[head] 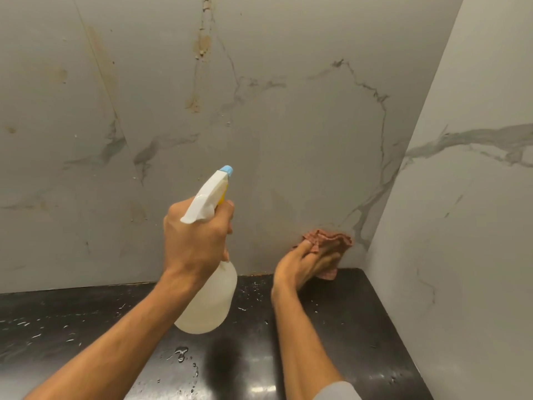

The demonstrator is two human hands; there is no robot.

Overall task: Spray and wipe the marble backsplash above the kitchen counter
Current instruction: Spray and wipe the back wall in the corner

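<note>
head view, items by size. marble backsplash (288, 125): fills our upper frame, grey veins, brown stains near its top seam and left side. side wall (461, 226): meets it at the right corner. black counter (360, 327): wet with droplets. spray bottle (209, 293): our left hand (196, 241) is wrapped round its neck, nozzle aimed at the marble. cloth (328, 241): pink, pressed low on the backsplash near the corner by our right hand (305, 264), fingers spread over it. we judge wiping is in hand; we should press flat, overlap strokes, work into the corner. nothing blocks us; the high stains look the hardest reach.
</note>
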